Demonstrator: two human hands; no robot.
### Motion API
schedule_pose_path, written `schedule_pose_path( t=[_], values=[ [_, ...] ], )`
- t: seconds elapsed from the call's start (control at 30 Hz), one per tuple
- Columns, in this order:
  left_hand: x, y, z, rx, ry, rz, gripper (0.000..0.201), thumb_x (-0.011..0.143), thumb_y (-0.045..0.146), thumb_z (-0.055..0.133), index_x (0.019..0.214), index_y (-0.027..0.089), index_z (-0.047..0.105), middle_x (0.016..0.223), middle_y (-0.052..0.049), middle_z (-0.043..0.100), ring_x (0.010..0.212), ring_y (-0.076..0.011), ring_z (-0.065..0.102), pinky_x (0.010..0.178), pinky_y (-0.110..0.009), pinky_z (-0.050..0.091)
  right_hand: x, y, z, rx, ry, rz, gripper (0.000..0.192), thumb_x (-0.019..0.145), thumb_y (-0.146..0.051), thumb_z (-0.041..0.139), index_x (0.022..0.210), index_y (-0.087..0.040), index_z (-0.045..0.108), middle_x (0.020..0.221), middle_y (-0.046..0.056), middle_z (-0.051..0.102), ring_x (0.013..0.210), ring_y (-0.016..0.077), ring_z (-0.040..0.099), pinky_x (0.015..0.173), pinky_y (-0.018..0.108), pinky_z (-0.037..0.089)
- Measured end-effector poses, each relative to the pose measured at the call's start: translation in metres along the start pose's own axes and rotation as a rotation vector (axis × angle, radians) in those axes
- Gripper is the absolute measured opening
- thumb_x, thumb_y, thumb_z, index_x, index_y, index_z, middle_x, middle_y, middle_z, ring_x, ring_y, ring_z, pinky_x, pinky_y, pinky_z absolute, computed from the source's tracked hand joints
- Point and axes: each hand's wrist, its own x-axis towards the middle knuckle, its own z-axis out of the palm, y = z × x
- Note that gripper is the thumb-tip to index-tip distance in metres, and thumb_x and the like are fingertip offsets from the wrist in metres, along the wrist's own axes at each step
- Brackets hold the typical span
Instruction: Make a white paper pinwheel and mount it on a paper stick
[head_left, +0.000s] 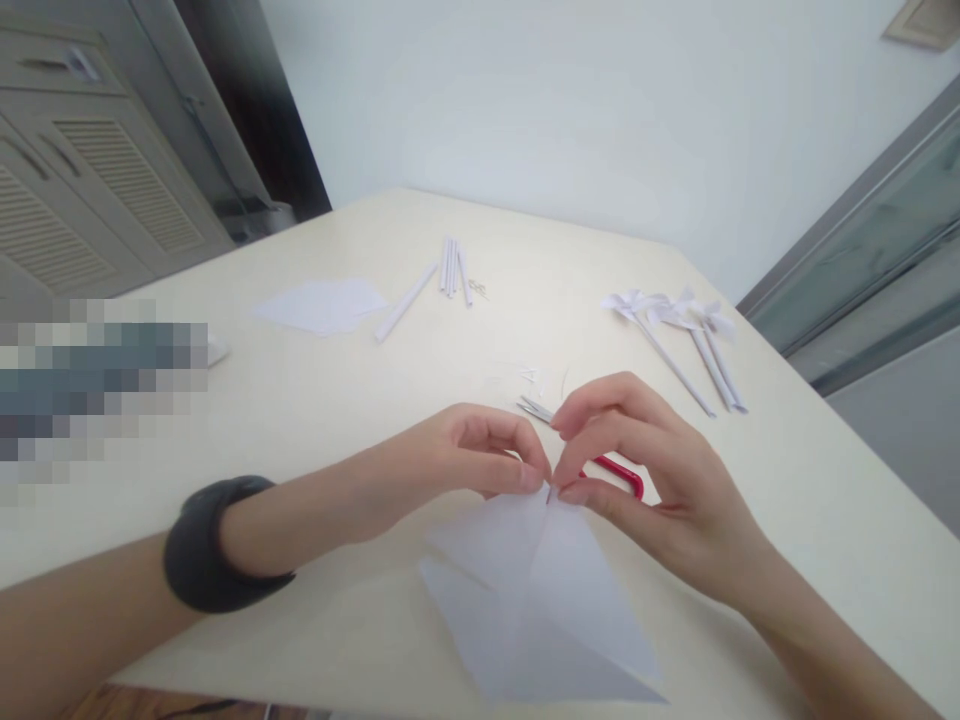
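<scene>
At the far left a blurred, pixelated patch is covering part of the smooth cream counter (315, 420), and you are wearing a thick matte black bangle (214, 545) on your left wrist. Further back, a flat stack of thin white paper sheets (322, 303) is lying near one loose rolled paper stick (405, 302), and just right of it a bundle of about five more white sticks (454, 268) is sitting with a few tiny metal pins (478, 290) beside them; the pins are too small to count. Your left hand (457, 460) is resting on the counter with its fingers (525, 478) curled and closed, thumb and forefinger pinching the top corner of the folded white paper (536, 600), a translucent, creased, kite-like sheet lying at the counter's near edge right under both of your hands. Your right hand (660, 480) is meeting it fingertip to fingertip, its fingers (577, 492) pressed together on the same corner. Behind them one pair of scissors (600, 462) with red handles and steel blades is lying, partly hidden. At the far right, about three finished white paper pinwheels (675, 325) on stick stems are lying side by side.
</scene>
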Motion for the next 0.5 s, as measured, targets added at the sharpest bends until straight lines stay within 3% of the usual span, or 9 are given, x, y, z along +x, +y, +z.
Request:
schedule_pose_path(
  t=[0.2, 0.33, 0.5],
  values=[
    [0.0004, 0.0002, 0.0009, 0.015, -0.026, -0.093, 0.01, 0.074, 0.026, 0.063, 0.076, 0.017, 0.064, 0.077, -0.001, 0.062, 0.074, -0.0163, 0.057, 0.07, -0.028, 0.041, -0.0024, 0.0027, 0.0023, -0.041, -0.074, -0.087, 0.013, 0.083, -0.007, 0.059, 0.09, -0.018, 0.06, 0.105, 0.002, 0.051, 0.09, 0.0078, 0.053, 0.076, 0.016, 0.047],
    [0.0013, -0.0005, 0.0012, 0.003, -0.03, -0.079, 0.009, 0.076, 0.026, 0.062, 0.077, 0.017, 0.063, 0.082, -0.002, 0.063, 0.08, -0.0176, 0.058, 0.075, -0.03, 0.042, -0.0025, 0.0042, 0.0021, -0.06, -0.093, -0.084, 0.013, 0.083, -0.007, 0.057, 0.089, -0.018, 0.061, 0.107, 0.002, 0.05, 0.09, 0.0081, 0.053, 0.074, 0.017, 0.046],
    [0.0, 0.0012, 0.0013, 0.012, 0.021, 0.004, 0.003, 0.076, 0.02, 0.063, 0.074, 0.018, 0.062, 0.078, 0.002, 0.061, 0.076, -0.0121, 0.055, 0.07, -0.024, 0.041, -0.001, 0.0039, -0.0031, -0.121, -0.056, -0.009, 0.014, 0.081, -0.007, 0.058, 0.087, -0.02, 0.06, 0.106, 0.003, 0.05, 0.093, 0.0116, 0.053, 0.077, 0.022, 0.045]
  ],
)
